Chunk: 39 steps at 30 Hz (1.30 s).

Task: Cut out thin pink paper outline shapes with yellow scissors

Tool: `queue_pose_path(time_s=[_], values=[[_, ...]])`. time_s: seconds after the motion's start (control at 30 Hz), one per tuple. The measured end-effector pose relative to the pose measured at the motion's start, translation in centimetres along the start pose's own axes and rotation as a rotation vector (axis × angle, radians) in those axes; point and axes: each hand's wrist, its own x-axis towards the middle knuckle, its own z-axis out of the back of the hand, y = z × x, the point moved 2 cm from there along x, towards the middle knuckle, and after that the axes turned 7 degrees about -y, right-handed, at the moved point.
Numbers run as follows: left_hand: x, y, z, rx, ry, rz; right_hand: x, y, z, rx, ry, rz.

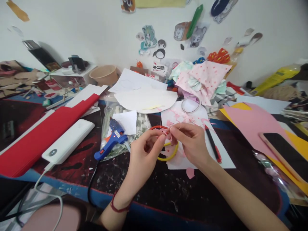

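My left hand (146, 150) and my right hand (192, 141) meet over the middle of the desk, thumbs and forefingers pinched. Between the fingertips is a small pink piece (170, 136), which looks like cut paper; a thin strand seems to run by it. Both hands are closed on it, though the fingers partly hide it. Just beneath shows a hoop with a yellow arc (172, 156) and a red arc (157, 127). Under the hands lies white paper (226, 162) with pink scraps. A black and red pen (213, 144) rests on it beside my right hand.
A blue hot glue gun (112, 141) lies left of my hands, its cord running off the front edge. Further left are a white power bank (68, 141) and red sheet (48, 134). At right, a phone (286, 154) rests on pink paper (252, 125). A tape roll (191, 104) sits behind.
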Motion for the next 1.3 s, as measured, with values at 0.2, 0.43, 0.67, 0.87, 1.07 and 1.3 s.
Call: queue_pose_path(time_s=[0.2, 0.43, 0.67, 0.87, 1.07, 1.3], values=[[0.4, 1.1, -0.7, -0.269, 0.079, 0.2, -0.3, -0.4, -0.2, 0.013, 0.017, -0.025], [0.1, 1.7, -0.7, -0.249, 0.086, 0.195, -0.5, -0.5, -0.2, 0.027, 0.034, -0.031], [0.0, 1.9, -1.0, -0.318, 0.11, 0.251, -0.5, -0.4, -0.2, 0.028, 0.056, -0.041], [0.2, 1.8, -1.1, -0.543, 0.215, 0.428, -0.6, -0.6, -0.2, 0.036, 0.036, -0.042], [0.3, 1.9, -0.9, -0.565, 0.149, 0.395, -0.7, -0.7, -0.3, 0.023, 0.039, -0.033], [0.0, 2.1, -1.1, -0.461, 0.156, 0.344, -0.6, -0.6, -0.2, 0.108, 0.083, -0.069]])
